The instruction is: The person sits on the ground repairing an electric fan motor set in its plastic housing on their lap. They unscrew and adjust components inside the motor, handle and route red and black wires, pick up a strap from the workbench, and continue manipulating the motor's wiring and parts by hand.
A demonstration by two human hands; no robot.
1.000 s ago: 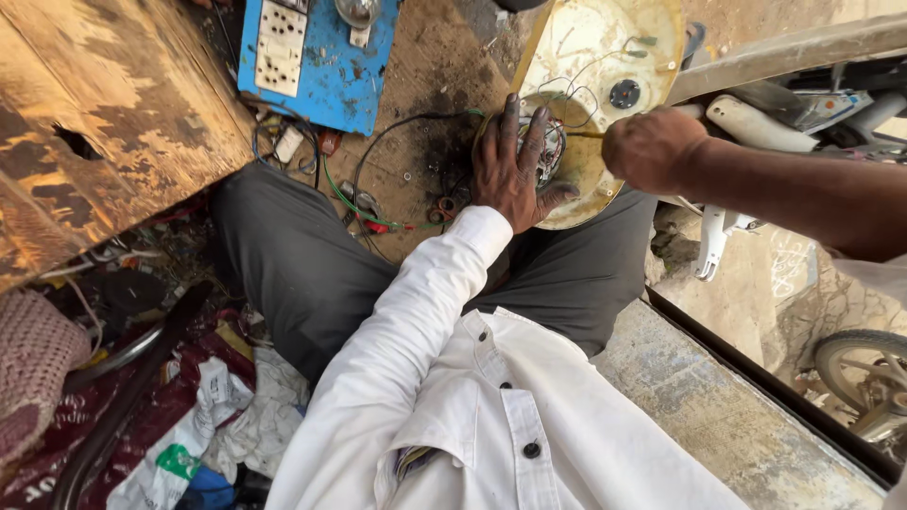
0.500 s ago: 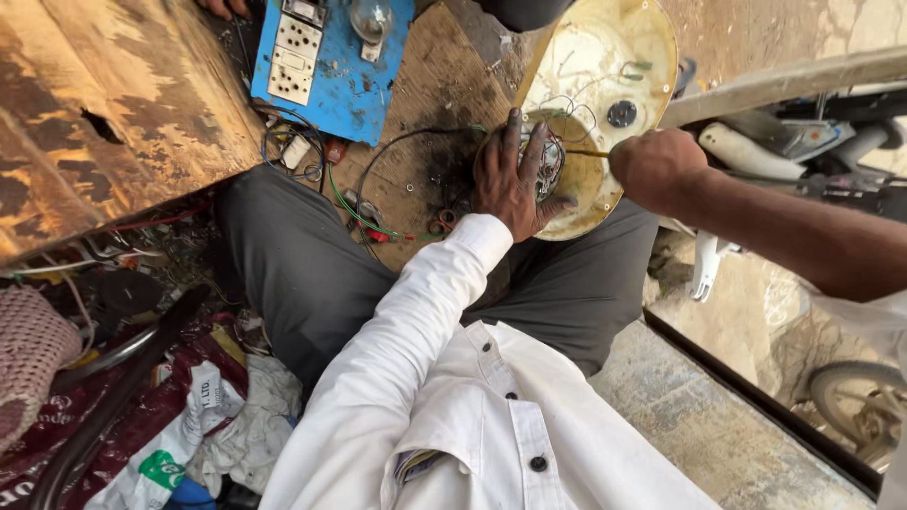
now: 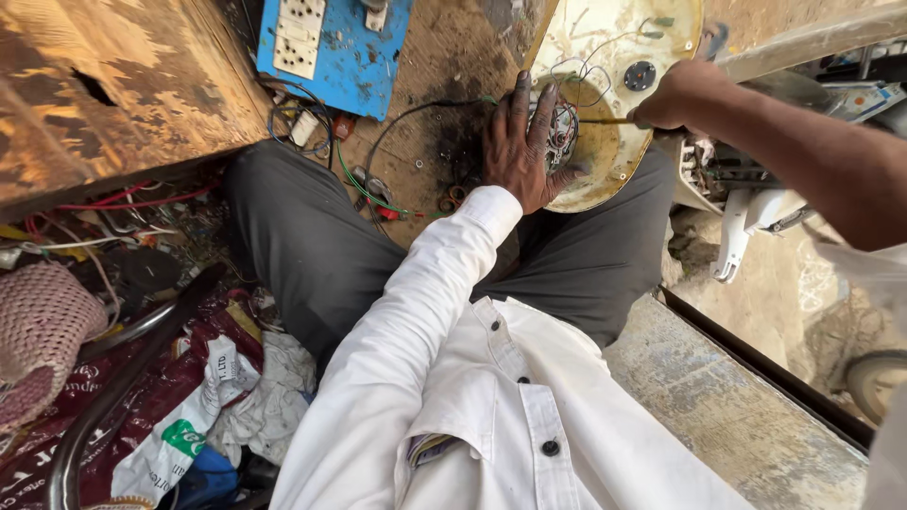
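Since the earlier frame the view has been shifted a little — the blue switch board is now cut off at the top edge, while both hands are kept on the round cream housing. To the left, a worn wooden board is seen. The left hand is laid flat, fingers spread, over the wire coil at the housing's near edge. The right hand is closed around a thin tool — its tip is pointed into the wiring.
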